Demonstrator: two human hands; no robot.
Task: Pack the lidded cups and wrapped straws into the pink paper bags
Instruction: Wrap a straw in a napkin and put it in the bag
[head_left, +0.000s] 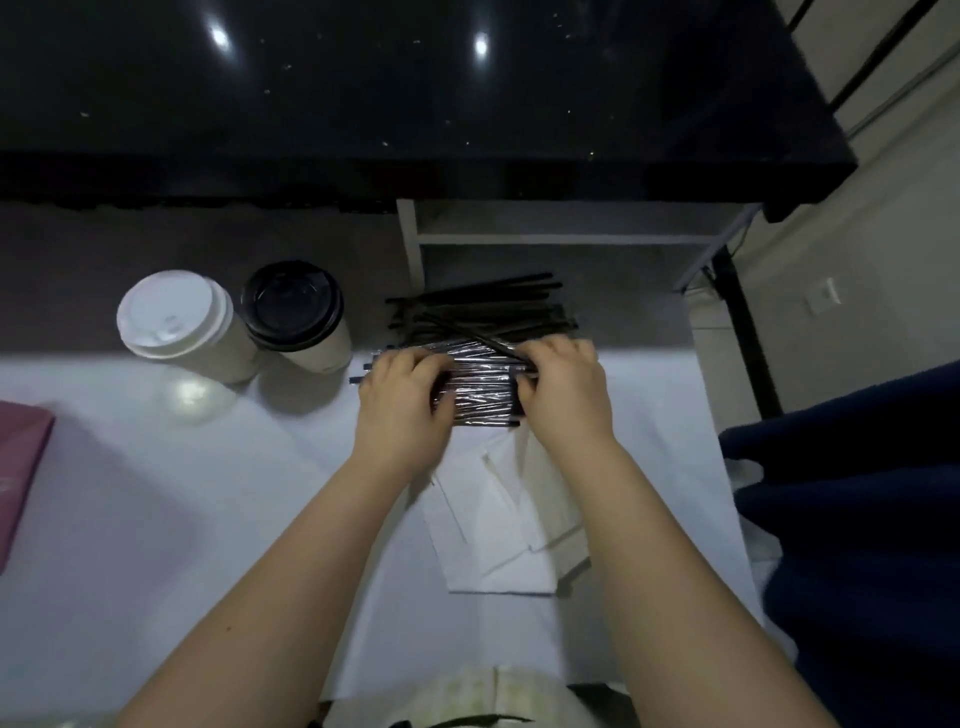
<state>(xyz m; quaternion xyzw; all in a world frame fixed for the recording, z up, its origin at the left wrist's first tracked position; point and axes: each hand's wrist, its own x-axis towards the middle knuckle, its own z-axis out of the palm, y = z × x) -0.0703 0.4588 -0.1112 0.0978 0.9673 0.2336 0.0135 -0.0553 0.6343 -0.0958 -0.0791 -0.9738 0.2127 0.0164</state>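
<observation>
A pile of black straws in clear wrappers (480, 387) lies at the far edge of the white table (208, 519). My left hand (402, 402) grips the pile's left end with curled fingers. My right hand (563, 392) grips its right end. More black straws (483, 306) lie just behind the pile. A cup with a white lid (176, 319) and a cup with a black lid (296, 314) stand side by side at the far left. A pink paper bag (21, 467) shows partly at the left edge.
White paper napkins (498, 525) lie under my forearms. A black glossy counter (415, 93) rises behind the table. A white shelf frame (545, 236) sits below it. Dark blue fabric (857, 493) is at the right.
</observation>
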